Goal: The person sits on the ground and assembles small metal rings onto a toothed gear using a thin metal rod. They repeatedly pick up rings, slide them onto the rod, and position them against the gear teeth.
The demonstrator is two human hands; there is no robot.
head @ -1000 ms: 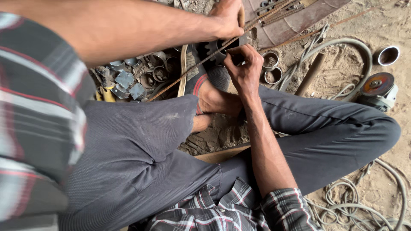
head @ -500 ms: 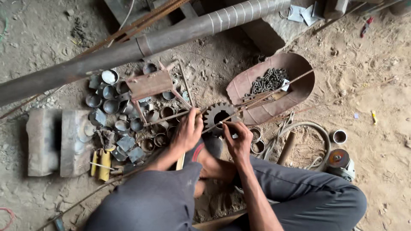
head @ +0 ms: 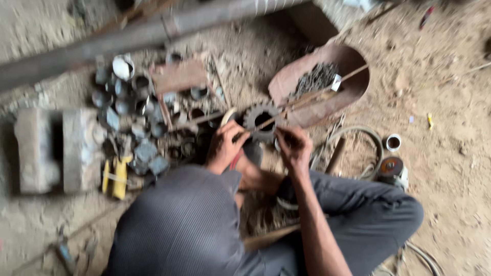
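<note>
Dusty dirt floor (head: 450, 168) — both hands, apparently, pinch a thin rod (head: 307, 99).

1. We sit cross-legged on a bare dirt floor (head: 450, 168), sandy and littered with scrap.
2. A long metal pipe (head: 153, 33) lies across the top of the ground.
3. Below it we see a cluster of short pipe offcuts (head: 123, 102), a rusty plate (head: 179, 75) among them.
4. Two grey blocks (head: 51, 151) rest at the left, yellow pieces (head: 116, 176) just beside them.
5. A rusty curved tray (head: 353, 89) holds dark metal bits; near our knee lie an angle grinder (head: 393, 169) and a coiled hose (head: 365, 137).
</note>
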